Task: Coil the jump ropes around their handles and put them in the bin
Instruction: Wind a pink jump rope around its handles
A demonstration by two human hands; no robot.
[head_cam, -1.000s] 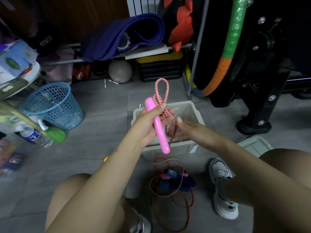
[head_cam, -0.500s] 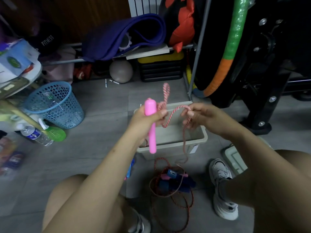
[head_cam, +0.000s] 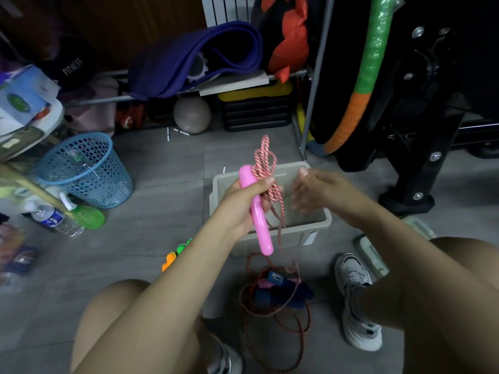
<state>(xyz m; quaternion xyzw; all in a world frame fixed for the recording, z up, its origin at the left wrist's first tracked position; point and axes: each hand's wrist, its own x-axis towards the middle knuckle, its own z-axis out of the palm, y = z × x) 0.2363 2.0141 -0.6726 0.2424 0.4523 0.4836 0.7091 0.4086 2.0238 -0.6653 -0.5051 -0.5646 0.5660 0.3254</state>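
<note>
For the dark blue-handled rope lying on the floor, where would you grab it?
Probably the blue handles, from above: they lie side by side, flat on the floor, a firm bundle, whereas their red rope sprawls in loose loops around them.

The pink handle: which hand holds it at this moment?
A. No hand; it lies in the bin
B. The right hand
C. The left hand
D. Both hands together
C. The left hand grips the pink handle with loops of the red-and-white rope above the grey bin, while the right hand is apart from it, fingers straight.
</note>
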